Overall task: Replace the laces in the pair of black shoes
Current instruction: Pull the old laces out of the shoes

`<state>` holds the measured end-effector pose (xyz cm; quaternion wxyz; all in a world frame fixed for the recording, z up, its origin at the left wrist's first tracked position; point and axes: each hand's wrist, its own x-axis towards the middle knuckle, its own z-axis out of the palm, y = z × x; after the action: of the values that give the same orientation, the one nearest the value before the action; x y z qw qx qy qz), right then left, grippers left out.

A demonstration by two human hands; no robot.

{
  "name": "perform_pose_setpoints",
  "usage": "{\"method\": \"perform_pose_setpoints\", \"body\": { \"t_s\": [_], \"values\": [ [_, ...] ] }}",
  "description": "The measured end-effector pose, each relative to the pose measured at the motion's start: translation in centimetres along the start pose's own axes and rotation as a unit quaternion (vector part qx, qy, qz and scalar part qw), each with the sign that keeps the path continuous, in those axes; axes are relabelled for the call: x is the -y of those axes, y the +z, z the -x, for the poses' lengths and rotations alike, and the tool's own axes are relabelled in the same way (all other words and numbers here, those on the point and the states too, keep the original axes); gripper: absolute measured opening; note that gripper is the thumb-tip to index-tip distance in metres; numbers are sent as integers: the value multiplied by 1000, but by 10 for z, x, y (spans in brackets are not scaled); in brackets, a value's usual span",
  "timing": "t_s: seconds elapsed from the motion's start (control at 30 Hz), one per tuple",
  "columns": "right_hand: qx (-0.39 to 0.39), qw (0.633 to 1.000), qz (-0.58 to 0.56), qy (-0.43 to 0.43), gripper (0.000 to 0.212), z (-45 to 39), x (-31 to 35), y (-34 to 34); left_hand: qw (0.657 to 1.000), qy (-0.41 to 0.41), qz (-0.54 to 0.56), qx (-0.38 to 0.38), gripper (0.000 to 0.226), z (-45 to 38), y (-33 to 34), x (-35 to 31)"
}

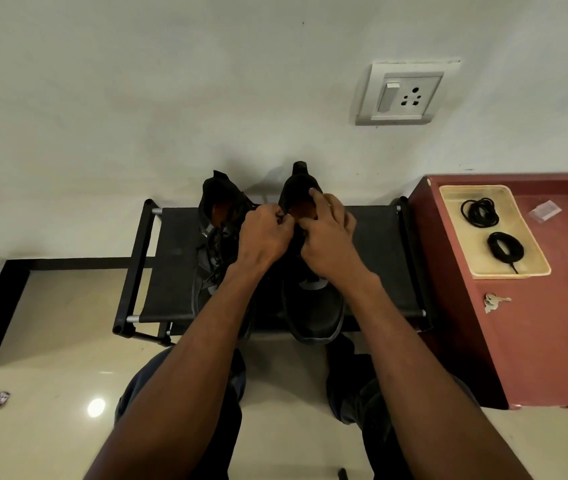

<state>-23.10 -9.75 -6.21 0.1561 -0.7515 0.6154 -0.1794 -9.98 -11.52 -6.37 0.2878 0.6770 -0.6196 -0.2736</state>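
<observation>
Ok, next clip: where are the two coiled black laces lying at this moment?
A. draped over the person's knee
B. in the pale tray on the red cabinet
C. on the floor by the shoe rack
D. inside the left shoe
B: both coiled black laces lie in the pale tray on the red cabinet, off to the right of the shoes on the rack.

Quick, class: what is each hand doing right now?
Left hand: fingers curled, pinching a lace at the right shoe.
Right hand: gripping the same shoe's collar.
</observation>
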Motion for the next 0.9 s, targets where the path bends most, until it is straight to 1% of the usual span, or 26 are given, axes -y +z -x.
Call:
{"method": "perform_pose_setpoints", "body": {
  "t_s": [0.07,0.17,0.2,0.23,0.27,0.3,0.33,0.37,0.4,0.43,0.47,0.5,0.53,0.57,0.6,0.63,0.67,0.7,0.77,0.83,0.9],
  "values": [
    [-22,1000,13,-15,29,2,-1,7,1000,3,-8,4,31,-1,-2,0],
    [-78,996,-33,-10,22,-1,-6,2,1000,8,-17,5,30,-1,-3,2],
    [-104,992,-68,14,21,-5,-10,-2,1000,8,-18,4,30,-1,-3,1],
    [-150,980,-123,53,22,-8,-12,-10,1000,8,-18,5,30,0,-3,1],
    [-212,950,-200,113,26,-11,-19,-17,1000,7,-15,7,29,0,-3,2],
    [-281,900,-281,177,29,-14,-27,-26,1000,6,-13,9,28,0,-2,2],
    [-346,840,-346,236,28,-14,-37,-34,1000,4,-12,11,27,0,-2,2],
    [-393,786,-385,283,23,-13,-47,-41,1000,3,-12,10,27,1,-2,2],
    [-412,755,-395,324,19,-12,-57,-46,1000,2,-12,8,27,1,-2,1],
    [-405,757,-369,356,19,-11,-62,-48,1000,3,-12,6,27,1,-3,1],
    [-377,790,-303,377,26,-10,-63,-47,1000,3,-11,4,28,1,-3,1],
    [-334,835,-230,371,39,-9,-58,-46,1000,3,-10,3,29,2,-3,1],
    [-303,877,-170,331,51,-7,-50,-44,1000,5,-9,2,29,2,-3,1],
    [-285,912,-132,264,57,-6,-40,-43,1000,6,-9,2,30,3,-2,0],
    [-274,936,-111,191,58,-5,-28,-38,1000,6,-9,2,30,3,-2,-1],
    [-253,953,-100,134,57,-3,-16,-32,1000,3,-8,1,30,3,-1,-3],
    [-219,965,-96,112,56,-1,-7,-23,1000,-1,-9,-1,30,3,-1,-4],
    [-174,973,-97,119,55,1,1,-13,1000,-6,-11,-8,30,3,-1,-4],
    [-96,974,-101,179,52,3,9,1,999,-21,-16,-18,32,5,-1,-6],
    [-68,968,-109,213,42,4,9,3,999,-38,-26,-18,40,8,1,-8],
    [-78,965,-133,210,31,3,4,-4,998,-54,-31,-2,50,10,3,-10]
  ]
}}
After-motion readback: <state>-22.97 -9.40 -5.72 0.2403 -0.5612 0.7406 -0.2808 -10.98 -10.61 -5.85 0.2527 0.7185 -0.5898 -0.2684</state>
